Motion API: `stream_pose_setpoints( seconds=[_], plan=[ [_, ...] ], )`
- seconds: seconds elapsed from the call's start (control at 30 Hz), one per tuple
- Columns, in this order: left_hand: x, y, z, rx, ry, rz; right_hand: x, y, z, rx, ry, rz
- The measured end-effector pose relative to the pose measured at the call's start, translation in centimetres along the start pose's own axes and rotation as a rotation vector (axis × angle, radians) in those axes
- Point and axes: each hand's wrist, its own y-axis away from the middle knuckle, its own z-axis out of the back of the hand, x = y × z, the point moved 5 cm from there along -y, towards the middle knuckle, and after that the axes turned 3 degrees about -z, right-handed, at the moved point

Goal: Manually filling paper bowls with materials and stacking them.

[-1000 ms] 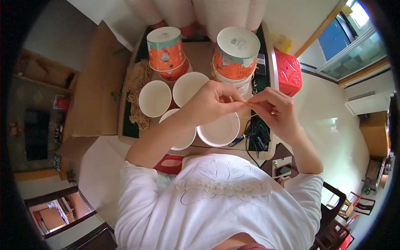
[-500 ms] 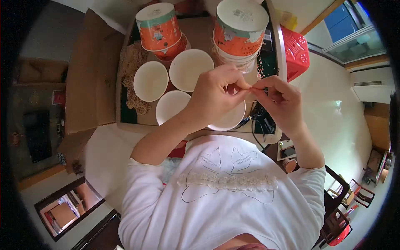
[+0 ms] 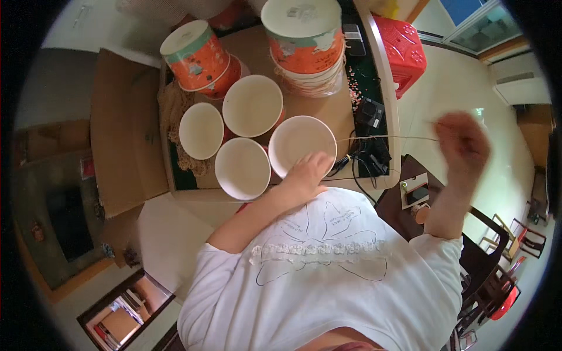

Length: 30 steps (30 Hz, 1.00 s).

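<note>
The right hand (image 3: pixel 462 140) is now swung well away from the left hand (image 3: pixel 304 177), its blurred grip closed on a thread (image 3: pixel 404 137) stretching from a white bowl's (image 3: pixel 297 136) right rim. Probably light and limp, the thread wants pinching at its end; whether the left grip clasps the bowl is unclear.

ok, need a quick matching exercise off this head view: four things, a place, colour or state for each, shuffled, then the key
Column 1
1. left hand
2. right hand
3. plastic stool
4. cardboard box

Column 2
A. red
B. at the near rim of a bowl
C. left of the table
D. motion-blurred, where a thin string leads

Pairs: 1-B, 2-D, 3-A, 4-C
</note>
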Motion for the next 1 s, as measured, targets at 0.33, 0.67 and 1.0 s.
stream_pose_setpoints(
  seconds=[0.33,0.67,1.0],
  plan=[
    [3.8,1.2,2.7,-0.157,0.770,0.683,-5.8,2.3,-1.0,0.355,-0.295,-0.209],
    [4.1,0.8,2.3,-0.270,1.162,0.808,-14.2,6.9,-12.2,0.276,-0.105,-0.088],
    [3.9,0.9,1.4,-0.090,1.358,0.831,-13.9,7.1,-11.8,0.252,-0.040,-0.058]
  ],
)
